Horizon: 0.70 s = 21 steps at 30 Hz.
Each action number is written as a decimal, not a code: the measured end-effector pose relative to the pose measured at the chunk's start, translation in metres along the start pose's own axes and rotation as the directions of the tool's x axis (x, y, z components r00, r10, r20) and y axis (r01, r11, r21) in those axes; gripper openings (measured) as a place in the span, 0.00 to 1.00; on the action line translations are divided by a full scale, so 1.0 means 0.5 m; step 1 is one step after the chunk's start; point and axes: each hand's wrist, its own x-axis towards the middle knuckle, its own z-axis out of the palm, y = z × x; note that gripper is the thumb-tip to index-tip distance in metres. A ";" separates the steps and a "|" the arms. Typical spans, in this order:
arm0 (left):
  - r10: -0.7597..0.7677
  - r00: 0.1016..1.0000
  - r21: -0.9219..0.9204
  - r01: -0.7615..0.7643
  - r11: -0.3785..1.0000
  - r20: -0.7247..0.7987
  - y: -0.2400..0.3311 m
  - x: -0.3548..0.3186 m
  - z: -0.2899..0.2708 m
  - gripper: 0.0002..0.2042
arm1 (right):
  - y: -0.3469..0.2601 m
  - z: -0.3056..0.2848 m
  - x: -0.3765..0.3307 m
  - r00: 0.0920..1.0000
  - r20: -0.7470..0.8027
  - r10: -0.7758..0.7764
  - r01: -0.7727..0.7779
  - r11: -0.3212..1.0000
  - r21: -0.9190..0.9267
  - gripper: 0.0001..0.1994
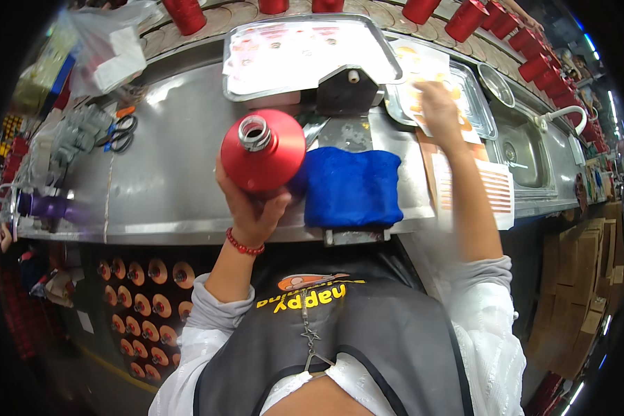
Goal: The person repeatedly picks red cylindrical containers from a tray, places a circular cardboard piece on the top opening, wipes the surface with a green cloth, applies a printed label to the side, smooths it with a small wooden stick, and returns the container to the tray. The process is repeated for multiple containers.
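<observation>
Head cam: your left hand (251, 208) grips a red bottle (263, 149) from below, fingers wrapped round its base, metal neck facing up, held over the steel bench (166, 173) just left of a blue cloth (353, 186). Your right hand (438, 104) lies fingers-down on sheets in a tray (480, 121); fingers blurred, can't tell if flat or pinching.

A bottle (263, 150) held upright over the bench (173, 180) stands just left of a folded cloth (353, 186) at the near edge. Behind them lies a flat tray (305, 52); right of it a smaller tray (464, 97), then a sink (527, 152). Scissors (121, 133) lie far left.
</observation>
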 end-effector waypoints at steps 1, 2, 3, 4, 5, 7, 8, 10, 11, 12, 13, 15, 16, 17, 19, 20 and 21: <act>-0.007 1.000 -0.010 0.007 1.000 0.014 -0.010 -0.006 0.005 0.54 | 0.128 -0.041 -0.002 1.000 -0.005 0.017 -0.018 0.977 -0.212 0.16; -0.034 0.999 -0.064 0.032 0.997 -0.022 0.000 -0.007 0.006 0.54 | 0.162 -0.069 0.019 0.976 0.028 0.214 -0.198 0.939 -0.281 0.16; -0.077 0.997 -0.044 0.077 0.996 0.000 -0.021 -0.028 -0.003 0.53 | 0.223 -0.094 0.030 0.955 0.035 0.294 -0.258 0.885 -0.387 0.17; -0.096 0.995 -0.080 0.095 0.992 0.000 -0.025 -0.035 -0.008 0.53 | 0.283 -0.115 0.044 0.929 0.047 0.367 -0.299 0.819 -0.491 0.17; -0.110 0.994 -0.136 0.112 0.984 0.017 -0.020 -0.039 -0.007 0.53 | 0.372 -0.129 0.054 0.941 0.065 0.333 -0.226 0.758 -0.612 0.17; -0.139 0.990 -0.205 0.141 0.969 0.024 0.006 -0.040 -0.003 0.54 | 0.448 -0.119 0.101 0.897 0.149 0.416 -0.242 0.746 -0.620 0.17; -0.147 0.989 -0.218 0.149 0.965 0.024 0.015 -0.035 0.004 0.54 | 0.471 -0.111 0.121 0.876 0.167 0.452 -0.246 0.717 -0.652 0.18; -0.154 0.988 -0.237 0.152 0.959 0.013 0.026 -0.023 0.009 0.55 | 0.520 -0.110 0.171 0.829 0.253 0.498 -0.197 0.685 -0.701 0.29; -0.156 0.988 -0.235 0.151 0.960 0.000 0.030 -0.017 0.011 0.55 | 0.514 -0.105 0.200 0.802 0.322 0.502 -0.157 0.699 -0.698 0.29; -0.157 0.987 -0.233 0.150 0.961 -0.014 0.034 -0.012 0.014 0.56 | 0.538 -0.096 0.210 0.825 0.300 0.479 -0.163 0.709 -0.686 0.28; -0.159 0.987 -0.232 0.149 0.961 -0.027 0.036 -0.004 0.016 0.56 | 0.548 -0.090 0.218 0.845 0.275 0.459 -0.169 0.717 -0.676 0.27; -0.162 0.985 -0.213 0.145 0.966 -0.064 0.036 0.008 0.018 0.57 | 0.509 -0.077 0.240 0.876 0.212 0.434 -0.183 0.705 -0.685 0.26; -0.164 0.983 -0.205 0.144 0.968 -0.082 0.041 0.014 0.017 0.57 | 0.483 -0.086 0.252 0.890 0.178 0.420 -0.190 0.697 -0.692 0.25; -0.161 0.983 -0.197 0.140 0.970 -0.094 0.037 0.018 0.016 0.57 | 0.486 -0.086 0.252 0.910 0.149 0.386 -0.183 0.700 -0.690 0.25; -0.163 0.982 -0.194 0.142 0.971 -0.096 0.020 0.017 0.009 0.61 | 0.485 -0.074 0.258 0.946 0.094 0.309 -0.165 0.713 -0.682 0.23; -0.147 0.985 -0.205 0.125 0.971 -0.096 0.018 0.012 0.005 0.61 | 0.488 -0.070 0.265 0.953 0.110 0.281 -0.135 0.722 -0.679 0.24; -0.129 0.986 -0.209 0.105 0.972 -0.107 0.017 0.002 -0.001 0.61 | 0.490 -0.066 0.272 0.969 0.110 0.222 -0.099 0.753 -0.650 0.23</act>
